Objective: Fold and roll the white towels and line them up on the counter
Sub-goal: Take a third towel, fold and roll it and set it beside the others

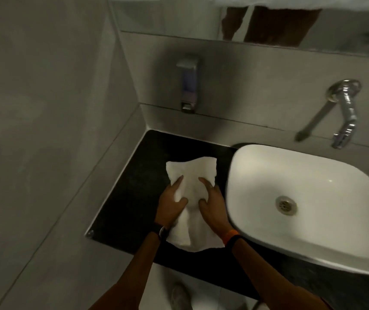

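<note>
Wall [44, 130]: grey, matte, large tiles with thin joints; meets the back wall in a corner behind the counter.
Counter [121, 198]: black, flat, faintly speckled stone; narrow strip between wall and basin.
Basin [313, 189]: white, glossy, rounded-square vessel sitting on the counter, metal drain in the middle; just right of the towel, not touching as far as can be told.
Tap [347, 110]: chrome, wall-mounted, bent spout above the basin.
Soap dispenser [188, 83]: metallic, boxy, fixed to the back wall.
Towel [192, 175]: white, soft terry, rumpled; lying lengthwise on the counter, far end spread wider, near end hanging slightly past the front edge.
Left hand [172, 200]: fingers spread, palm down, pressing the towel's left side; dark watch at the wrist.
Right hand [210, 198]: fingers spread, palm down on the towel's right side, thumb tucked into a fold; orange band at the wrist.
Step in hand, by judgement: flattening and narrowing into a strip before rolling.
Doing it well: smooth outward from the centre, square the long edges, pull the overhanging end back onto the counter, then roll tight with even pressure from both sides.
Rolled towels: none visible on the counter.
</note>
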